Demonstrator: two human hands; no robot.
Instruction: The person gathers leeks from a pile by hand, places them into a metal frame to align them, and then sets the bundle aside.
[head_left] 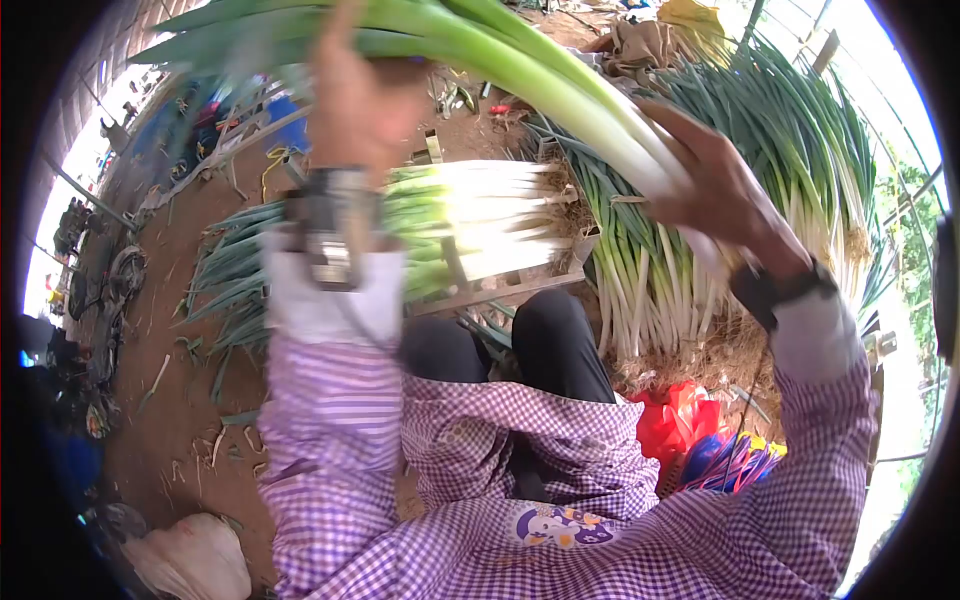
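Note:
A few leeks [520, 60] are raised across the top of the head view, green leaves to the left and white stems to the right. My right hand [715, 180] is closed around their white ends. My left hand [360, 115] is smeared by motion and overlaps the green leaves; its fingers do not show clearly. Below, a stack of leeks [500, 215] lies in a wooden frame [510, 292], white ends to the right. Beside it on the right is a large heap of leeks [650, 270] with roots on.
A red plastic bag [680, 420] and a bundle of blue and red ties [725, 462] sit near my right knee. Leaf scraps litter the dirt floor [170, 380]. A pale sack [190, 560] lies at lower left, and brown cloth [645, 50] at the back.

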